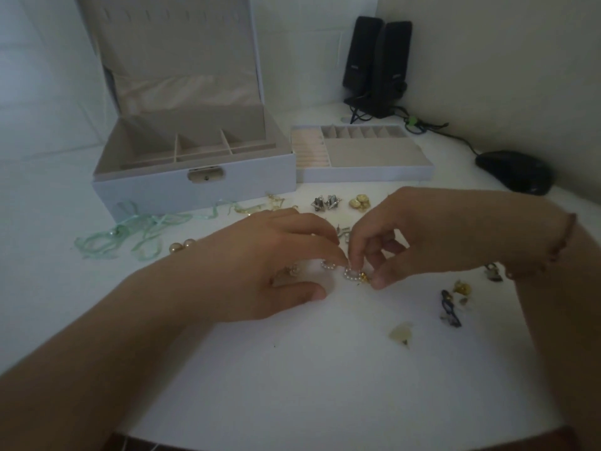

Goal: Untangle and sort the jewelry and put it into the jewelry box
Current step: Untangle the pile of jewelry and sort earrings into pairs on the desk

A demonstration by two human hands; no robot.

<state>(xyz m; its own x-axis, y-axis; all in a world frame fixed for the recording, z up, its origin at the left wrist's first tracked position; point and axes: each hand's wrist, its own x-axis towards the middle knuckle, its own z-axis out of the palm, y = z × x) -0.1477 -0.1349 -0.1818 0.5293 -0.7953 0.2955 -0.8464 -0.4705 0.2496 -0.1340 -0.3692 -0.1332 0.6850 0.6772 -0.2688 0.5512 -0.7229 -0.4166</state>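
You are looking down at a white desk (292, 369) with both bare hands meeting near its middle. Your left hand (260, 265) is resting low on the desk, its fingertips pinching a small pearl ring-shaped piece (327, 264). Your right hand (432, 236) is reaching in from the right, its grip closing on a second pearl ring piece (351, 274) with a gold bit attached, just beside the first; the two pieces are nearly touching. A thin bracelet (567, 237) is sitting on your right wrist.

The open jewelry box (195, 187) is standing beyond your hands, lid upright, its divided compartments showing. Its lift-out tray (364, 154) is lying on the desk to the right, touching the box.

Loose jewelry is scattered around: a pale green ribbon tangle (130, 236) at the left, two round pearl studs (183, 245) near your left wrist, silver star-shaped earrings (326, 202) and gold coin-like earrings (359, 202) between the tray and your hands, a dark blue piece (450, 307), a small gold piece (462, 288), and a pale leaf-shaped piece (401, 333) at lower right.

Two black speakers (377, 63) and a black mouse (514, 170) are sitting at the far right.
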